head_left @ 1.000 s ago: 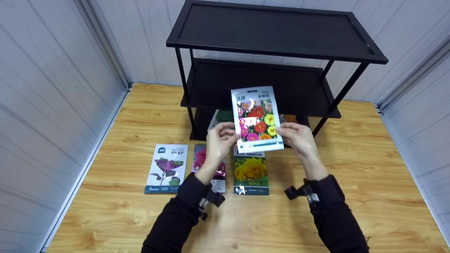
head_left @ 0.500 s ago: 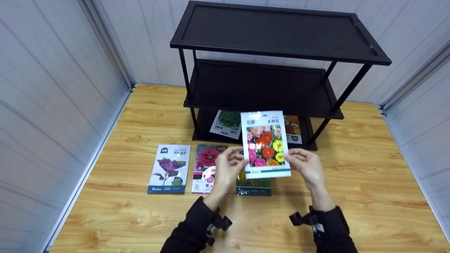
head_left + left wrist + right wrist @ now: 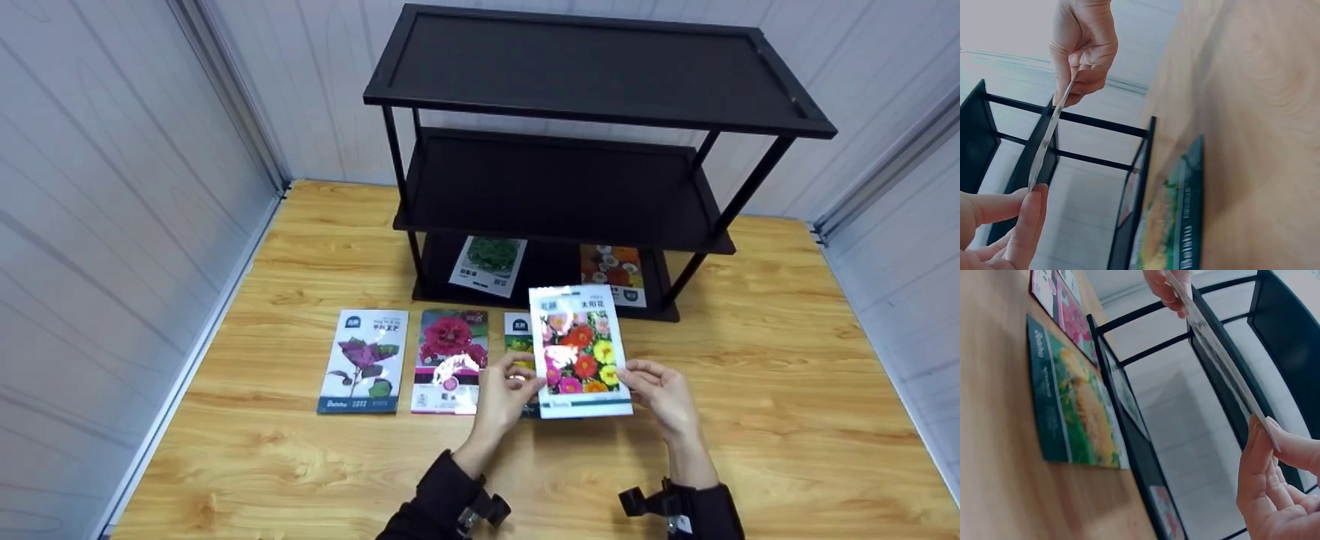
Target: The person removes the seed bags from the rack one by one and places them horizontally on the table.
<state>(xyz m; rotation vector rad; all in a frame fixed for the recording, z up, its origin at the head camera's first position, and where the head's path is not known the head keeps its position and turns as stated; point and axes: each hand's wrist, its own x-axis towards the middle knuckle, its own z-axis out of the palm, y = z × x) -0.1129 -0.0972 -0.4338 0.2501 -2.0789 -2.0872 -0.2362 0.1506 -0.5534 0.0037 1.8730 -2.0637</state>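
Note:
A seed packet printed with pink, red and yellow flowers is held above the table, one hand at each side edge. My left hand pinches its left edge between thumb and fingers, and my right hand pinches the right edge. Both wrist views show the packet edge-on, raised off the wood. Below and behind it lies a yellow-flower seed packet, mostly covered in the head view. Left of that lie a magenta-flower packet and a purple-flower packet, in a row.
A black three-tier shelf stands at the back against the panelled wall. On its bottom tier lie a green-leaf packet at left and an orange-and-white-flower packet at right. White walls border the wooden table.
Both hands have brought the held packet down from in front of the middle tier, toward me and slightly right. The packets on the bottom tier have come into fuller view.

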